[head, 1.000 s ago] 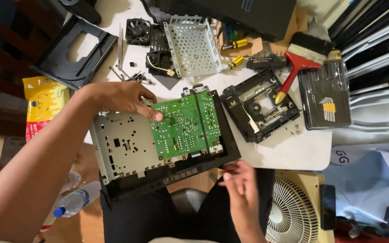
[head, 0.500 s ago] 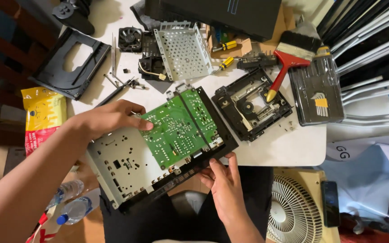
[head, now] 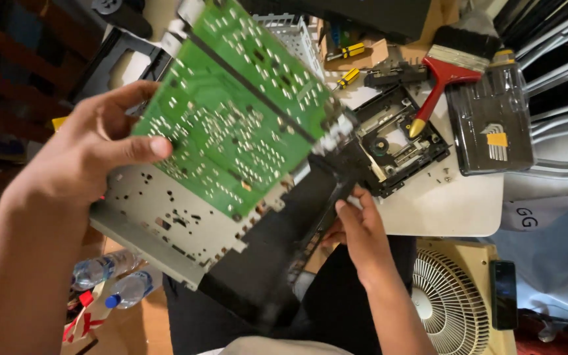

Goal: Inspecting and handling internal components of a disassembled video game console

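Green circuit board [head: 244,112], studded with solder points, sits fixed on a grey perforated metal tray [head: 165,223] inside a black plastic case [head: 277,256]; the whole chassis is tilted up off the table [head: 442,204], close to the camera and above the lap. Left hand [head: 87,151] grips the upper left side, thumb pressed flat on the board's edge and fingers wrapped behind the tray. Right hand [head: 356,230] clasps the black case at its lower right edge, fingers curled around the rim. Judgement: the assembly looks stiff and moderately heavy, the metal giving most of the weight; the board itself is fragile, with sharp solder tips, and is best left untouched on its face. Sound holds are the tray's folded rim and the case's edges; the punched metal may have keen edges. A two-handed hold suits the load, since the case is long and would twist from one corner. On the table lie a black drive unit [head: 396,141], a red-handled brush [head: 442,82], a clear bit case [head: 491,121], a yellow screwdriver [head: 348,77] and a metal cage [head: 297,33]. Below stand a fan [head: 451,306] and two water bottles [head: 110,279] on the floor.
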